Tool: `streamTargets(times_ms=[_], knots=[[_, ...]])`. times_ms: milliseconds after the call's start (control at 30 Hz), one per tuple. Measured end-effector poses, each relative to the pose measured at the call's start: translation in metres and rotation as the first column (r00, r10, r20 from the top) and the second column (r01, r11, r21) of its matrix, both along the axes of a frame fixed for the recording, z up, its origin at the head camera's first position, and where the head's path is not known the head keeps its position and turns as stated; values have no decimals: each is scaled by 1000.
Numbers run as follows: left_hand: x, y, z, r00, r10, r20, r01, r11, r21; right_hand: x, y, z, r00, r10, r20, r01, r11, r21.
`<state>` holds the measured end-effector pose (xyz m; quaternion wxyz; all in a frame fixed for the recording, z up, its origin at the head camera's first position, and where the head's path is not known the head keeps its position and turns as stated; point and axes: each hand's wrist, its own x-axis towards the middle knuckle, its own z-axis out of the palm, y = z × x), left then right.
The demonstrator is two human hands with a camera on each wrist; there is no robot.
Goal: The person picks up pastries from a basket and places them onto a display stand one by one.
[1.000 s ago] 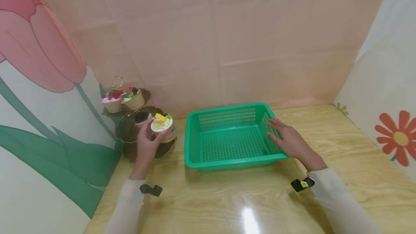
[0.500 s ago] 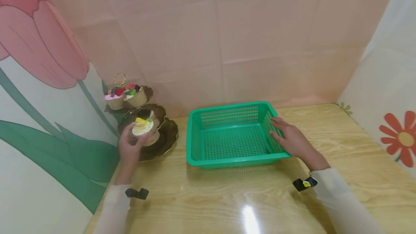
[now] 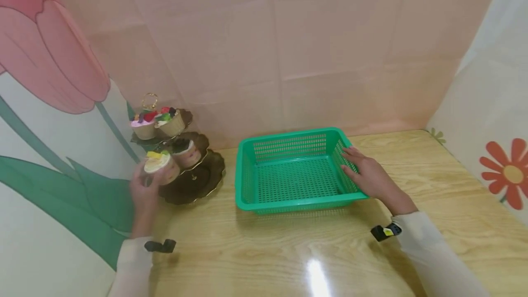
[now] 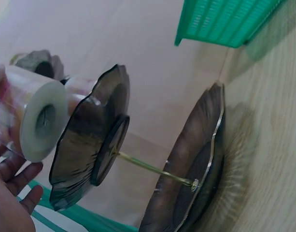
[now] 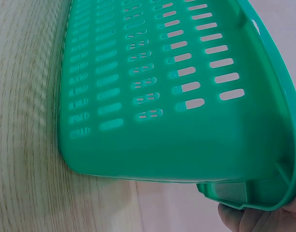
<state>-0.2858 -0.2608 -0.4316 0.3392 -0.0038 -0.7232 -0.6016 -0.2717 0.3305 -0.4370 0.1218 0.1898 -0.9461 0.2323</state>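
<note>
My left hand [image 3: 142,194] grips a clear dessert cup [image 3: 165,171] with cream and a yellow piece on top. It holds the cup at the left side of a dark tiered cake stand [image 3: 208,175], beside the middle tier. In the left wrist view the cup's round base [image 4: 44,121] faces the camera, close to that tier; whether they touch I cannot tell. Another dessert cup [image 3: 187,155], dark on top, sits on the middle tier. My right hand [image 3: 369,175] rests on the right rim of a green plastic basket [image 3: 297,206], its fingers extended over the edge.
On the top tier stand two cupcakes, a pink-topped one [image 3: 144,127] and one with green and red toppings [image 3: 171,123]. A gold ring [image 3: 150,101] crowns the stand. The wooden table [image 3: 235,251] meets a pink backdrop [image 3: 264,58] behind the basket.
My left hand has carried the dessert cup leftward across the front of the stand, uncovering the lower tier and the dark-topped cup. My right hand stays on the basket rim.
</note>
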Motion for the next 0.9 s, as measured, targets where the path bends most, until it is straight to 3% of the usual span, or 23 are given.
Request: streamTargets(times_ms=[167,333,467,700,900], knots=[[-8,-9,2,999,-13,34,10,996,91,0,1,-1,1000,2,-5,-2,1000,-11],[-15,-13,3,997,-17,72,8,992,124,1,3,-2,1000,0,-3,0,1000,-19],[-14,-9,12,997,-2,77,-6,994,108,0,4,-4,1000,-2,-2,2,1000,-18],[-38,-24,-1,982,84,169,-86,996,8,0,2,-3,1000,3,0,-3,1000,-14],[-42,-21,10,978,43,204,-42,999,-11,-1,1,-2,1000,0,4,0,1000,-17]])
